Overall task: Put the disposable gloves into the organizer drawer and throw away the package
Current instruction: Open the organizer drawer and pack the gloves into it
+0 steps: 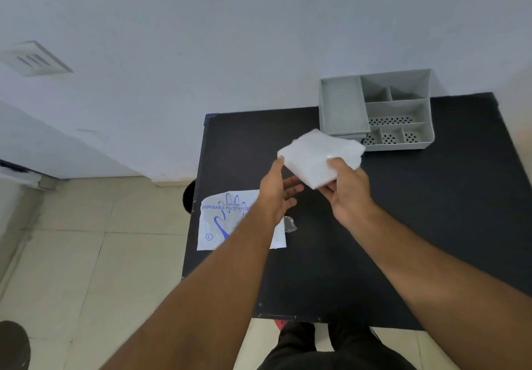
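A folded white stack of disposable gloves [313, 156] is held above the black table [403, 225]. My right hand [349, 191] grips its near right corner, thumb on top. My left hand [277, 194] touches the stack's left corner with the thumb, its fingers spread loosely underneath. The flat empty package [230, 220], printed in blue with a hand outline, lies on the table's left side, partly under my left forearm. The grey organizer [400, 110] stands at the far right of the table, and its drawer [342, 107] is pulled out on the left side.
A small scrap of clear plastic [290, 223] lies right of the package. A dark round object [188, 197] sits on the tiled floor by the table's left edge. The white wall rises right behind the table.
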